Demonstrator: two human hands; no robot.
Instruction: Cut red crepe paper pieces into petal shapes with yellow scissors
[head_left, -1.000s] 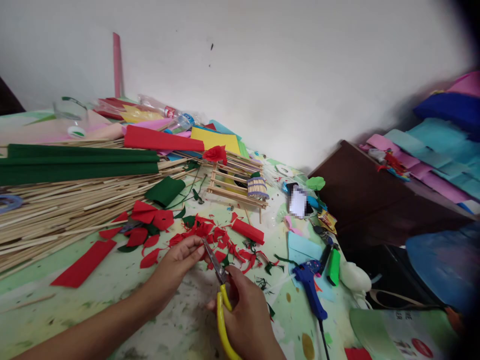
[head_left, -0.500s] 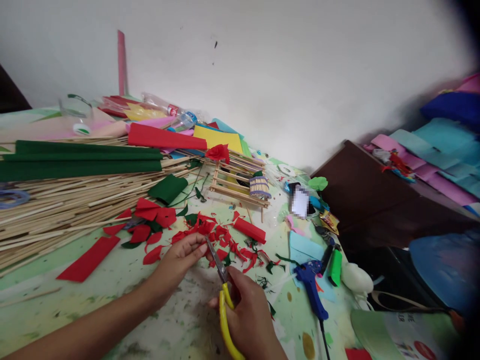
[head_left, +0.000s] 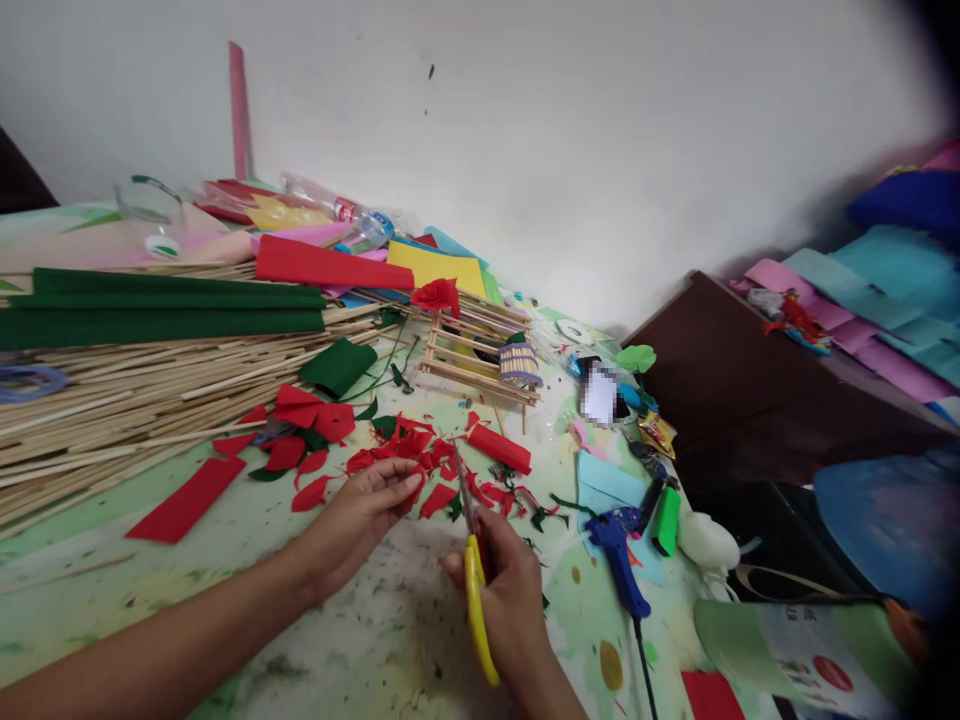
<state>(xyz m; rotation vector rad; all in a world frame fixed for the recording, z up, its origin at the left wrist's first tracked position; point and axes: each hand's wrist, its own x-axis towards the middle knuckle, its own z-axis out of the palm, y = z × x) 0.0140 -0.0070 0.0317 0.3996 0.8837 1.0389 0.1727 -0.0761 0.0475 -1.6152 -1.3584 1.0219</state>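
My left hand (head_left: 375,505) pinches a small red crepe paper piece (head_left: 418,481) between thumb and fingers, just above the table. Around the yellow handles of a pair of scissors (head_left: 474,575) my right hand (head_left: 514,585) is closed. The blades point away from me and stand apart from the paper. Beneath and beyond both hands lie red paper scraps (head_left: 409,440), with a loose red scrap (head_left: 438,500) between the hands. Several cut red petals (head_left: 285,453) rest left of them, and a red paper roll (head_left: 499,448) lies to the right.
A small bamboo-stick frame (head_left: 480,375) stands beyond the scraps. Bamboo sticks (head_left: 187,390) spread across the left, under green crepe paper (head_left: 165,305). A blue glue gun (head_left: 619,555), green lighter (head_left: 666,522) and green cylindrical container (head_left: 742,640) are at right.
The scissors have moved right, away from the left hand's fingertips. The red piece in my left hand now shows more clearly, and a red scrap is visible between the hands.
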